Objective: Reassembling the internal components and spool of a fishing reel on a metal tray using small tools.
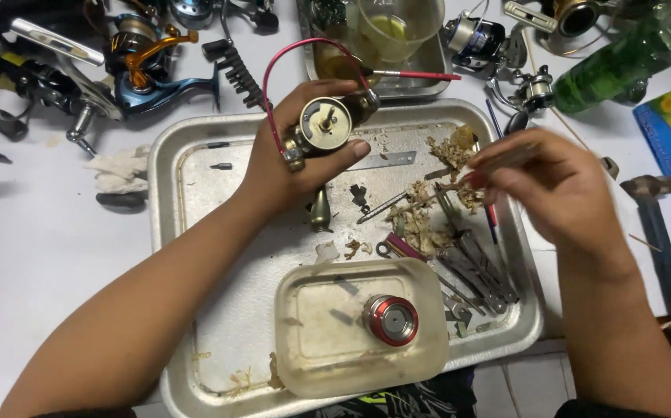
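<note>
Left hand (289, 159): wrapped around a gold-coloured reel body (326, 125), thumb across its lower edge, fingers behind it. It's held up over the far middle of the metal tray (167, 232), round face toward the camera, little shaft sticking out of the centre.

Red bail wire (273, 77): thin loop arcing from the reel over the top of the hand.

Right hand (556, 186): pinched shut on a thin stick-like tool (459, 179), over the tray's right side, well apart from the reel. The tip points left toward a pile of brownish fluff (421, 217).

Hard to tell: the right hand is motion-blurred, so what the tool really is, no idea. The back of the reel is hidden in the palm.

Tray stuff: dull scratched steel, smeared with grime. Folding multi-tool (479, 267) lying open at the right, a small brass-looking teardrop piece (320, 210) just below the left hand.

Plastic tub (304, 325): cloudy, rounded-rectangle, near edge of the tray, with a red-and-silver spool (390, 320) sitting in it.

Around the table: blue and orange reel (146, 62) far left, green bottle (622, 62) far right (cut off), hammer (660, 240) along the right edge.
</note>
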